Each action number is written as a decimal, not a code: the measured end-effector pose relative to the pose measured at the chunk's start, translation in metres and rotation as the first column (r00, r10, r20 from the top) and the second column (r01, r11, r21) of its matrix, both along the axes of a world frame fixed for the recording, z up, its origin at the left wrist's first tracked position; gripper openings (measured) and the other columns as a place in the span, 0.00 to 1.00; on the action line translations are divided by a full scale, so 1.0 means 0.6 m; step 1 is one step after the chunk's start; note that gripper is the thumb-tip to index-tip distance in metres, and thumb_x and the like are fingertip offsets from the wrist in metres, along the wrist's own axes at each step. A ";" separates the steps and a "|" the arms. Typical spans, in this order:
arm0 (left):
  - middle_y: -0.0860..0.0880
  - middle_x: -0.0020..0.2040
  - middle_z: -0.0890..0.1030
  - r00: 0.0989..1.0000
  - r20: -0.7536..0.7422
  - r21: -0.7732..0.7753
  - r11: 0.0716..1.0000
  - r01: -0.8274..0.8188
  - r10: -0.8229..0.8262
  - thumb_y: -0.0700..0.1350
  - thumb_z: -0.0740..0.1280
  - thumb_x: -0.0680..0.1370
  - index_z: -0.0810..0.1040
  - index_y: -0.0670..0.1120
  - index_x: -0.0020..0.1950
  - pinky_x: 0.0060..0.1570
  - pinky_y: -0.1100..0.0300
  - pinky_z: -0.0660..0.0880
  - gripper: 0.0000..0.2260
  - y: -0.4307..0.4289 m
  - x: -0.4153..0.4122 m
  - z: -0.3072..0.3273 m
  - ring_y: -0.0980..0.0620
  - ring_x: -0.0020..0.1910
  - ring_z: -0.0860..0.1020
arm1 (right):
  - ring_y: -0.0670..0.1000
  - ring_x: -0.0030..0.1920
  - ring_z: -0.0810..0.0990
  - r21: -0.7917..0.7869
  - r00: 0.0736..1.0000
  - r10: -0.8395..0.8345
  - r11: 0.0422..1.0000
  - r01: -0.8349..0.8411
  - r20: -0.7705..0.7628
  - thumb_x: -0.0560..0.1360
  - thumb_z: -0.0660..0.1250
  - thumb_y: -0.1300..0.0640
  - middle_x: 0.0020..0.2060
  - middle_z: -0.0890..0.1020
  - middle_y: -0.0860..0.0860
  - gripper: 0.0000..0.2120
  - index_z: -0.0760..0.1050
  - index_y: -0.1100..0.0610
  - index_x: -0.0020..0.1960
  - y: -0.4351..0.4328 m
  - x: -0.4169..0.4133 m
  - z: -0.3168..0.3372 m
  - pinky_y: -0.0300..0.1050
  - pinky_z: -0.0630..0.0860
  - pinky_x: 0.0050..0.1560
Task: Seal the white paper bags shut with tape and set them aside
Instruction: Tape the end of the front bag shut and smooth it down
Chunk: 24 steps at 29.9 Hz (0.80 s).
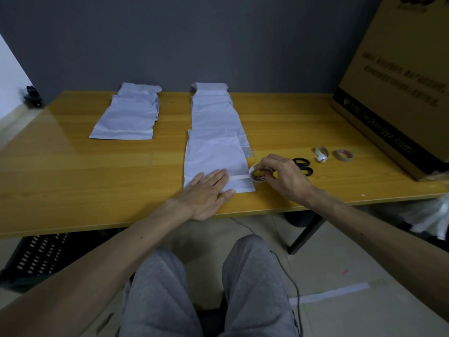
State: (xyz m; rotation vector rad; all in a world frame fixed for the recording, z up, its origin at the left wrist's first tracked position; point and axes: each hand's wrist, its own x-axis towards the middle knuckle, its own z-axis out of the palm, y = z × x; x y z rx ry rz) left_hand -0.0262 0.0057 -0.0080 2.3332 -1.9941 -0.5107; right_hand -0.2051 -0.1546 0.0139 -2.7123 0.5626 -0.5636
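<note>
On the yellow bench (pixel 73 166), a pile of white paper bags (pixel 128 115) lies at the far left. To its right, a row of overlapping bags (pixel 213 110) runs toward the near edge. The left hand (pixel 206 190) presses flat, fingers straight, on the nearest bag (pixel 213 154). A tape strip (pixel 239 177) stretches across it to the tape roll (pixel 257 175), pinched by the right hand (pixel 284 176). Beyond lie black scissors (pixel 303 166), two more rolls (pixel 321 154) and a cardboard box (pixel 401 81).

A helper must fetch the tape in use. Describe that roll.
On the yellow table, look right of the nearest white bag. The roll is in the right hand, its strip running onto the bag; two other rolls lie untouched past the scissors.
</note>
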 end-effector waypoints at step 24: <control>0.55 0.79 0.42 1.000 0.012 -0.005 1.000 -0.013 0.013 0.61 0.43 0.82 0.45 0.49 0.79 0.76 0.55 0.40 0.29 -0.005 -0.002 0.006 0.59 0.77 0.41 | 0.55 0.48 0.77 -0.192 0.986 0.059 0.977 -0.089 -0.156 0.71 0.61 0.72 0.53 0.77 0.53 0.17 0.80 0.58 0.53 -0.010 -0.003 0.012 0.36 0.62 0.42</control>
